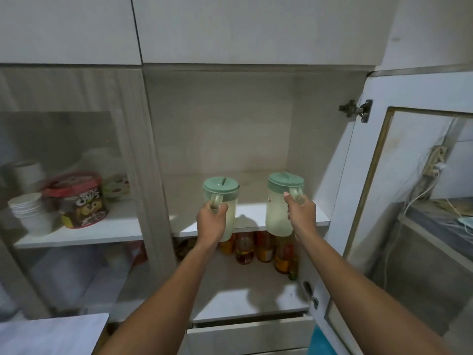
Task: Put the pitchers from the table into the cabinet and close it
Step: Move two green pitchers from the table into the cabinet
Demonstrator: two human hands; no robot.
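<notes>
Two pale translucent pitchers with green lids are held up in front of the open cabinet. My left hand [212, 219] grips the handle of the left pitcher [225, 201]. My right hand [300, 212] grips the handle of the right pitcher [280, 208]. Both pitchers hang at the front edge of the upper shelf [256, 213], their bases below the shelf level. The cabinet door [378, 175], with a glass pane, stands open to the right on its hinge [355, 110].
Several bottles [258, 248] stand on the lower shelf under the pitchers. The left compartment, behind a shut glass door, holds a cereal tub [82, 201], stacked white bowls [29, 208] and cups. A drawer [245, 334] is below. A table corner [51, 334] shows at bottom left.
</notes>
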